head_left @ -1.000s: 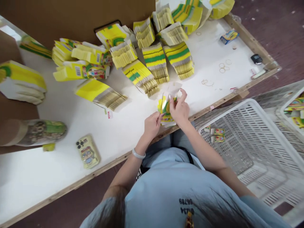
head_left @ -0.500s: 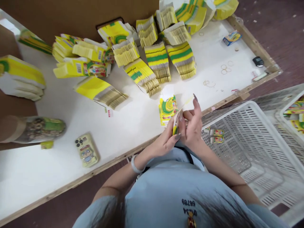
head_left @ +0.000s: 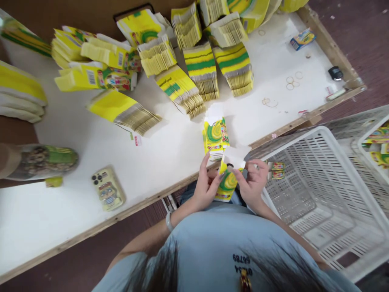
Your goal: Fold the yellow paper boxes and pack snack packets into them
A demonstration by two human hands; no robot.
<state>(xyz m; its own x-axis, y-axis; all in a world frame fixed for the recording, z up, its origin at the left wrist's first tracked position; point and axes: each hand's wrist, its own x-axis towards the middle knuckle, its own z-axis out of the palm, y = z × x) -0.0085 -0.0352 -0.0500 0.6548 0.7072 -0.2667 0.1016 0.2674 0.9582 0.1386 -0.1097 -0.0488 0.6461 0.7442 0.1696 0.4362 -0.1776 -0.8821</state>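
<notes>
In front of my body, at the table's front edge, I hold a small yellow-and-green cardboard carton (head_left: 227, 185) with its white top flap raised. My left hand (head_left: 206, 185) grips the carton along its left side, thumb across the front. On the other side my right hand (head_left: 253, 184) pinches the carton near its upper right edge, with the thumb by the top opening. Just beyond lies a small stack of matching cartons (head_left: 214, 136), white flaps pointing away from me. Whether anything is inside the held carton I cannot tell.
Several bundles of flat yellow cartons (head_left: 200, 67) cover the back of the white table (head_left: 164, 162). A phone (head_left: 107, 190) and a jar (head_left: 50, 161) stand left. At right, a white plastic basket (head_left: 322, 134) holds small cartons. Rubber bands (head_left: 290, 83) and a blue box (head_left: 303, 39) lie far right.
The carton has turned from edge-on to showing its green front and raised white flap. My hands have moved apart, one to each side of it. The view has shifted slightly.
</notes>
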